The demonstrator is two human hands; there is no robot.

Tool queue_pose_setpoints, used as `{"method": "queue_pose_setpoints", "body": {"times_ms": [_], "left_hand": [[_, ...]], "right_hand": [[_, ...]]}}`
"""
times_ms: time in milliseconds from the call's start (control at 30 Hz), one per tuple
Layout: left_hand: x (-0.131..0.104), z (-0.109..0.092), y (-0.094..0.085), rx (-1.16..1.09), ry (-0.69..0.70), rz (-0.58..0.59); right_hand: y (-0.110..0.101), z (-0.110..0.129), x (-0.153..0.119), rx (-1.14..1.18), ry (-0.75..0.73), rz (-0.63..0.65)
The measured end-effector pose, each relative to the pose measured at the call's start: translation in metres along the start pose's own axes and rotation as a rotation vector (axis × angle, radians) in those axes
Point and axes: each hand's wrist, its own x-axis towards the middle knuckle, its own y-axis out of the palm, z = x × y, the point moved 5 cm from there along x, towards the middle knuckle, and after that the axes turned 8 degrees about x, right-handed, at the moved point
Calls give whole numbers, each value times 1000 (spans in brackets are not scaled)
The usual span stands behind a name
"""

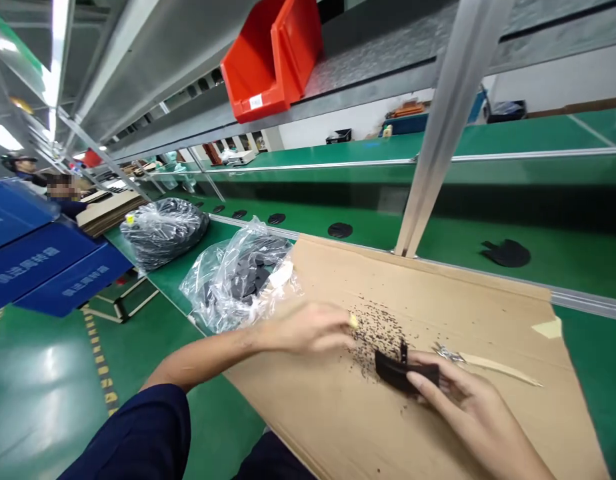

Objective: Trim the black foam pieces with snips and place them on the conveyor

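Dark flat piece (399,371), matte like rubber, lies on the cardboard sheet (488,313) near the bench front edge; my right hand (463,400) pinches it and half hides it. My left hand (308,327) hovers loosely curled, holding nothing I can see. Fine dark crumbs (375,327) lie between. Bags (238,273) are crinkled, contents unclear.

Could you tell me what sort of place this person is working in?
Most likely a factory assembly line: a long green conveyor belt carries black parts, a red parts bin sits on the overhead rack, and bagged black parts wait beside the cardboard sheet.
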Motion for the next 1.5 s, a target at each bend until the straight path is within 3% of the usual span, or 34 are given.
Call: {"method": "queue_pose_setpoints", "body": {"times_ms": [33, 67, 133, 233, 367, 500, 600, 733, 833, 967, 1100, 1200, 1333, 1500], "left_hand": [[-7, 21, -15, 69, -104, -13], [-17, 52, -31, 249, -374, -5], [-36, 95, -62, 355, -585, -29], [-60, 139, -89, 393, -756, -57], [-80, 158, -98, 313, -817, -129], [-86, 143, -103, 110, -724, -275], [-79, 117, -91, -134, -622, -359], [-52, 80, -43, -890, -545, -427], [-23, 56, -3, -1166, -567, -327], [7, 25, 35, -1077, -485, -214], [17, -5, 54, -814, -312, -282], [19, -23, 63, -496, -140, -291], [18, -31, 67, -162, 28, -386], [19, -31, 73, -131, 141, -413]], "right_hand": [[-2, 0, 1, 8, 5, -37], [-5, -1, 1, 15, 11, -72], [-8, -3, 1, 19, 30, -124], [-9, -8, 1, 31, 53, -165], [-6, -12, 2, 54, 51, -161], [-9, -13, 2, 31, 26, -182], [-9, -14, 1, 43, 57, -182], [-6, -13, 2, 177, 119, -133], [-3, -9, 1, 208, 126, -114], [0, -6, -4, 265, 116, -125], [10, -7, -11, 329, 172, -29], [16, -6, -15, 375, 231, 8], [20, -3, -18, 392, 247, 35], [22, -5, -16, 392, 221, 72]]}}
